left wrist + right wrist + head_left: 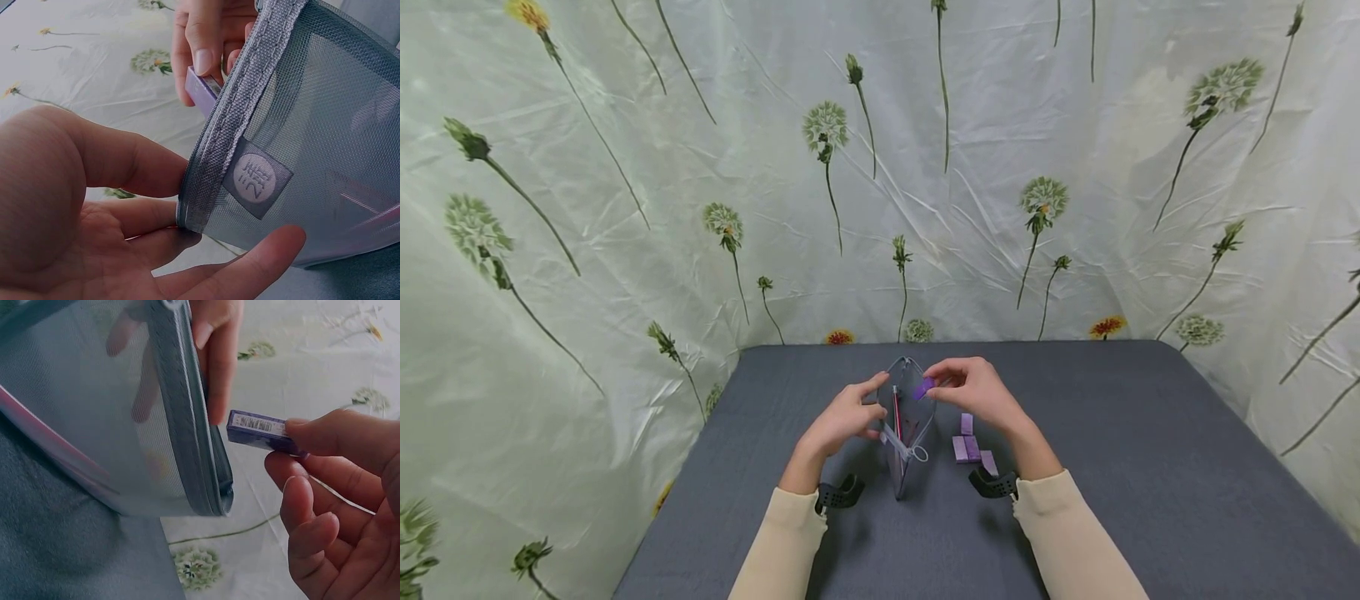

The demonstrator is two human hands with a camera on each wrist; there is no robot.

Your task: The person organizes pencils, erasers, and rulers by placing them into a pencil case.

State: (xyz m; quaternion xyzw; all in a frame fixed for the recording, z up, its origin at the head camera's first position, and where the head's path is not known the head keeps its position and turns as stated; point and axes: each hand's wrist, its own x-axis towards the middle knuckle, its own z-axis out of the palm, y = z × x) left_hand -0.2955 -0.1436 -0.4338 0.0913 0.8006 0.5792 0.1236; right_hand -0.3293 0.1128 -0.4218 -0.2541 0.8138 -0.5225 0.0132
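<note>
A grey mesh zip pouch (891,462) stands on the table with its mouth spread. My left hand (841,415) pinches the pouch's zippered rim between thumb and fingers; a cloth label (259,181) is sewn beside that edge. Between the thumb and fingers of my right hand (981,393) is a small purple box (259,429) with a barcode on one side. The box is held at the pouch's mouth, over the opening in the head view. A slim red-and-white stick-like item (897,408) lies inside the pouch, blurred through the mesh.
Several small purple boxes (972,448) lie in a loose group on the dark grey table (1120,442), right of the pouch and close to my right wrist. A pale curtain (970,250) with dandelion prints hangs behind the table's far edge.
</note>
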